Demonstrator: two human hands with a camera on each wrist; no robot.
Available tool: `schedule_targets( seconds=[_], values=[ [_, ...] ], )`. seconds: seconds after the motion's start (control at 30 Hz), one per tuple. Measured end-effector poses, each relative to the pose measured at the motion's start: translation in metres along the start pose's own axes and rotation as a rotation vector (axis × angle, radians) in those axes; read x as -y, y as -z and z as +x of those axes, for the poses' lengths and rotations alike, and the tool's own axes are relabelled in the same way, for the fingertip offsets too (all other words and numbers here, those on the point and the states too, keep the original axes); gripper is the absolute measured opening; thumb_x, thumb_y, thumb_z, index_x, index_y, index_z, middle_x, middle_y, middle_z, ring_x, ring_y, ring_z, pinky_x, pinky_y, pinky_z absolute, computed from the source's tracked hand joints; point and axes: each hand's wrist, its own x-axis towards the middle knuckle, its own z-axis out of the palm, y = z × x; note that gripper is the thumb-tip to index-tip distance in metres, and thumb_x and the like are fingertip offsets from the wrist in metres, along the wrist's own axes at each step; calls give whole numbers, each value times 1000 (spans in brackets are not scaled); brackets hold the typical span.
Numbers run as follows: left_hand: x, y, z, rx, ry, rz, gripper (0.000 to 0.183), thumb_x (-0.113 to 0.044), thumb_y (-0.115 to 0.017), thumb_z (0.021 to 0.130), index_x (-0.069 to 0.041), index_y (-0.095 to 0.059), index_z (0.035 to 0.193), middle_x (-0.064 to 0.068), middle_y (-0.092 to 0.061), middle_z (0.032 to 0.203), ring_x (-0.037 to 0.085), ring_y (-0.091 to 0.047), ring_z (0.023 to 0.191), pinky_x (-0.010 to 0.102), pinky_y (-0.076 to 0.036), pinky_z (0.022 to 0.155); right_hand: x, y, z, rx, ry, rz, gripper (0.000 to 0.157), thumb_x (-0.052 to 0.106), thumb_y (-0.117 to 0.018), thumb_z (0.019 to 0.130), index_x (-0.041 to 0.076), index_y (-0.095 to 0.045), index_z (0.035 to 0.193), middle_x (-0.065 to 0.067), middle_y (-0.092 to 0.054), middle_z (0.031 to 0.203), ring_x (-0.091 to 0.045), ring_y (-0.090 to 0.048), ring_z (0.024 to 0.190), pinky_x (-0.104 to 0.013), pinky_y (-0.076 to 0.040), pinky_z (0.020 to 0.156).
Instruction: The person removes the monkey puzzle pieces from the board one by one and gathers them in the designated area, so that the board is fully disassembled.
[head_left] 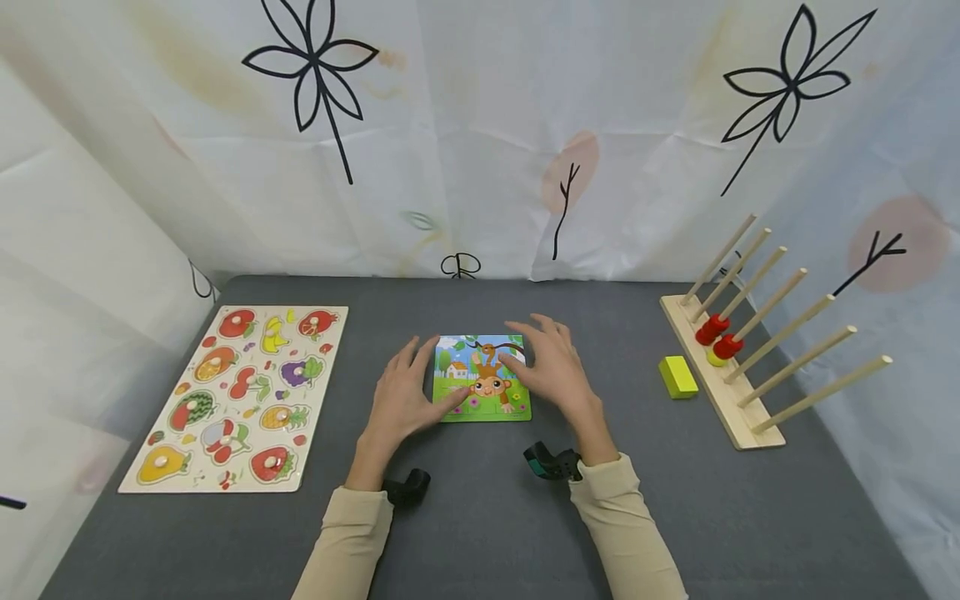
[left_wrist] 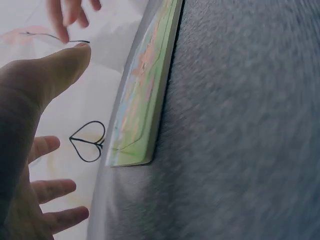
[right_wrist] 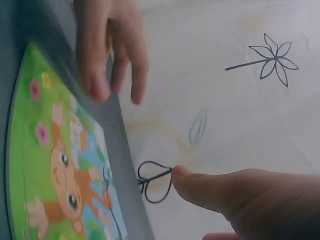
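A small square picture puzzle (head_left: 487, 387) with a monkey hanging upside down lies flat on the grey table (head_left: 480, 517). At its left side is my left hand (head_left: 401, 396), fingers spread and thumb reaching over the near left part of the picture. My right hand (head_left: 558, 371) hovers at the other side, its thumb over the upper right of the picture. Neither hand holds anything. In the left wrist view a gap shows between the left thumb and the puzzle (left_wrist: 142, 95). The right wrist view shows the right thumb (right_wrist: 215, 192) off the puzzle (right_wrist: 60, 165) too.
To the left lies a fruit peg puzzle board (head_left: 255, 383). On the right stands a wooden base (head_left: 720, 383) with several slanting pegs, some bearing red and yellow beads (head_left: 727, 346). A yellow block (head_left: 678, 377) sits beside it. White patterned cloth (head_left: 465, 150) hangs behind.
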Motion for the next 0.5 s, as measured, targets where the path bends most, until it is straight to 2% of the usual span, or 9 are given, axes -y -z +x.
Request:
schedule_targets(
  seconds=[0.17, 0.3, 0.4, 0.5],
  values=[
    [1, -7, -1, 45, 11, -27, 98, -62, -76, 81, -17, -37, 159, 20, -36, 163, 48, -38, 147, 71, -35, 111, 11, -11, 10, 35, 33, 21, 47, 31, -74, 95, 16, -64, 139, -23, -45, 154, -47, -37, 140, -68, -41, 103],
    [3, -9, 0, 81, 21, -5, 101, -66, -76, 79, -15, -39, 158, 19, -37, 162, 46, -36, 148, 68, -31, 115, 15, -20, 20, 91, 34, 8, 45, 30, -76, 94, 16, -67, 136, -21, -49, 144, -41, -43, 126, -57, -48, 91],
    [4, -9, 1, 115, 29, 24, 103, -69, -76, 78, -14, -39, 158, 20, -37, 162, 48, -31, 150, 69, -29, 116, 19, -26, 28, 141, 25, -20, 46, 30, -78, 92, 17, -67, 135, -19, -51, 138, -37, -43, 118, -50, -48, 84],
    [5, -8, 4, 159, 41, 63, 104, -69, -77, 77, -11, -42, 157, 22, -35, 163, 53, -24, 152, 71, -31, 114, 23, -32, 36, 190, 19, -57, 48, 31, -80, 91, 18, -67, 135, -18, -51, 137, -36, -43, 119, -48, -47, 85]
  ],
)
